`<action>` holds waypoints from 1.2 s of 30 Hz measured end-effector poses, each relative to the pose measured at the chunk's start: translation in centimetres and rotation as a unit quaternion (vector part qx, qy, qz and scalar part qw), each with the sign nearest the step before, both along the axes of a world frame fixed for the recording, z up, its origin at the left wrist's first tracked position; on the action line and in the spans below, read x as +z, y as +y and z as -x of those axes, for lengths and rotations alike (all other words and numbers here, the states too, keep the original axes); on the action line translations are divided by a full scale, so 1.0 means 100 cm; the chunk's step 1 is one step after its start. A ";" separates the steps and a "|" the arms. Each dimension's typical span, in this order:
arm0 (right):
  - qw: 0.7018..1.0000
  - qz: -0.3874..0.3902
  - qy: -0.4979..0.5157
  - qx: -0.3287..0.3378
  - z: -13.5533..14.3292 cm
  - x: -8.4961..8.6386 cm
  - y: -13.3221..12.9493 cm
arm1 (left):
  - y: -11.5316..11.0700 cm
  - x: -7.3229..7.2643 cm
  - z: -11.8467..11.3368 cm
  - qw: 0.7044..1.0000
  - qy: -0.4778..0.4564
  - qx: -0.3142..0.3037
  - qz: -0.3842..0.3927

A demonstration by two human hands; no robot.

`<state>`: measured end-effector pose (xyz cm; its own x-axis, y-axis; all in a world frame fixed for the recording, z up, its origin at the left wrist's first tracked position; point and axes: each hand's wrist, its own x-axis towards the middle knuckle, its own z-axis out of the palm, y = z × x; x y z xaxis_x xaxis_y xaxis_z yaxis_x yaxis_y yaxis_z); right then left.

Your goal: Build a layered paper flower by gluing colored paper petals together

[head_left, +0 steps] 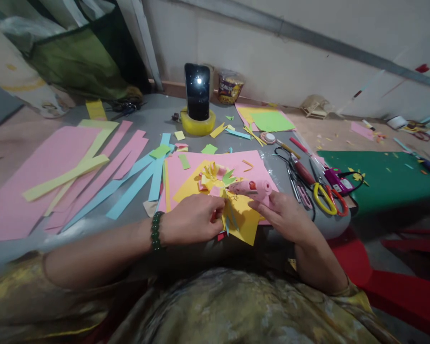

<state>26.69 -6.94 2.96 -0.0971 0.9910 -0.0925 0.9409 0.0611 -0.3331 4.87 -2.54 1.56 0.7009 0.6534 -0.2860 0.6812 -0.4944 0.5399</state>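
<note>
My right hand (286,217) is wrapped round the handle of a pink hot glue gun (254,188), its nozzle pointing left. Close to that nozzle, my left hand (191,220) is closed in a pinch on a small pale pink piece of paper (216,191); its fingertips are partly hidden. Just beyond the fingers is a yellow and pink paper flower (211,177) with a green leaf-shaped cutting (229,178). Yellow paper (248,220) lies beneath the hands, over pink sheets (243,160).
Pink, yellow and blue paper strips (132,177) spread to the left. A phone (197,93) stands in a yellow holder (198,124) at the back, beside a noodle cup (230,88). Yellow-handled scissors (325,199), red-handled scissors (340,203) and other tools lie right. A green surface (379,181) adjoins.
</note>
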 end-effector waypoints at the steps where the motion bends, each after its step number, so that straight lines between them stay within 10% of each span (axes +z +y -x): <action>1: 1.000 0.002 -0.007 -0.004 0.000 0.000 0.001 | 0.000 0.000 0.000 1.000 -0.002 -0.001 0.001; 28: 0.995 -0.038 0.096 -0.013 -0.006 -0.002 -0.005 | 0.000 0.001 0.001 1.000 -0.009 0.002 -0.004; 36: 0.999 0.013 -0.015 -0.047 0.004 -0.006 0.005 | 0.000 0.000 0.002 1.000 -0.017 0.006 0.006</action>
<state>26.29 -6.45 2.37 -0.0005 0.9929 -0.1189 0.9519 -0.0359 -0.3043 4.71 -2.51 1.53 0.7022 0.6585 -0.2708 0.6687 -0.4791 0.5686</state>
